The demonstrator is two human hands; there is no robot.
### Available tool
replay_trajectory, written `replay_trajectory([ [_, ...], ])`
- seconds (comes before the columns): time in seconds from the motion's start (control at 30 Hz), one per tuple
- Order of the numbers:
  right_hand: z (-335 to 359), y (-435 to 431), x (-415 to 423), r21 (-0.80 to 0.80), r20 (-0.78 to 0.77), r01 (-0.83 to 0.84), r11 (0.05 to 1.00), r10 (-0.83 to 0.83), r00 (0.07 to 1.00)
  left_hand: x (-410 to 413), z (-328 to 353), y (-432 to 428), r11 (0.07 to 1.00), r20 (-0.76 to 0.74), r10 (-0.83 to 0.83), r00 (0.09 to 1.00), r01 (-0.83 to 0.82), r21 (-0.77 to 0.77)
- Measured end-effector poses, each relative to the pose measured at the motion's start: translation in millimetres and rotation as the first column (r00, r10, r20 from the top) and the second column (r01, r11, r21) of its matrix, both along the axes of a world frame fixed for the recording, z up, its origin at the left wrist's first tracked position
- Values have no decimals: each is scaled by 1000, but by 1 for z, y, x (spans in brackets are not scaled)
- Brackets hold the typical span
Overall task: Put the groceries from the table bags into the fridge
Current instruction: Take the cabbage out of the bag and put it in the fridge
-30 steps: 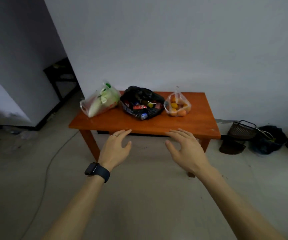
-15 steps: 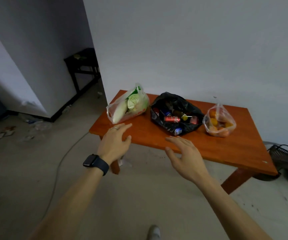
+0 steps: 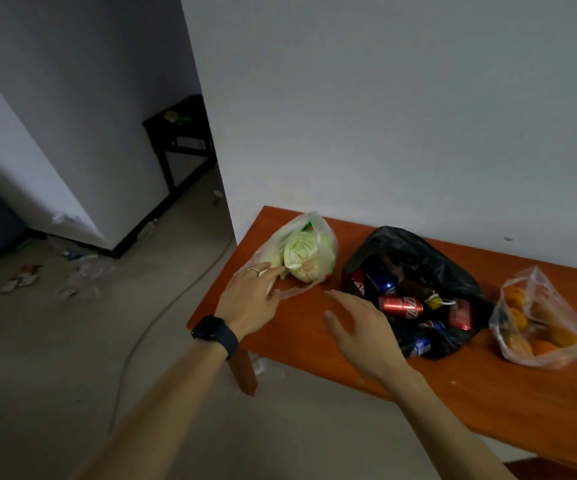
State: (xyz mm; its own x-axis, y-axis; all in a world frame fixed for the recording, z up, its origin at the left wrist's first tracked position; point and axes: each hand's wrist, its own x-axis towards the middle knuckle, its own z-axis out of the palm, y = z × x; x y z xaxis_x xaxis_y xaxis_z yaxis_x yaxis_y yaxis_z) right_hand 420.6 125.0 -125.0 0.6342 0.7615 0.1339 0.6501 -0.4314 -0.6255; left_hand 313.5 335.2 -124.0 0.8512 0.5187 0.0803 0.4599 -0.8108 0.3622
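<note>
Three bags lie on the low orange table (image 3: 315,327). At its left end a clear plastic bag (image 3: 318,237) holds a pale green cabbage (image 3: 302,256). A black bag (image 3: 415,258) in the middle lies open with several drink cans (image 3: 399,305) inside. To the right, a clear bag of oranges (image 3: 543,320). My left hand (image 3: 250,299), with a ring and a dark watch, has its fingers spread and touches the mouth of the cabbage bag. My right hand (image 3: 363,327) hovers open over the table between the cabbage bag and the black bag.
A white wall stands right behind the table. A dark side table (image 3: 179,133) sits in the corridor at the back left. A grey cable (image 3: 162,313) runs across the concrete floor, and scraps of litter (image 3: 27,277) lie at the left.
I have come closer to the table and my view has turned left. My left hand has reached forward onto the cabbage bag; my right hand has moved over the tabletop.
</note>
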Motion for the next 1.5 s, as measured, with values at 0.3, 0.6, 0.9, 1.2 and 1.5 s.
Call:
replay_trajectory([
  [0.3, -32, 115, 59, -1, -208, -30, 1000, 29, 978, 90, -62, 96, 863, -283, -332, 900, 411, 295],
  [0.6, -64, 198, 143, -311, -144, 148, 939, -201, 969, 194, -100, 210, 700, -476, -463, 747, 638, 321],
  [0.9, -96, 227, 223, -640, 45, 262, 722, -305, 951, 252, -118, 242, 790, -458, -473, 753, 593, 158],
  [1.2, -129, 232, 245, -591, 25, 297, 750, -351, 936, 289, -120, 236, 860, -314, -430, 846, 490, 141],
  [1.5, -146, 229, 269, -658, 121, 331, 676, -338, 933, 318, -124, 235, 906, -304, -395, 867, 423, 31],
])
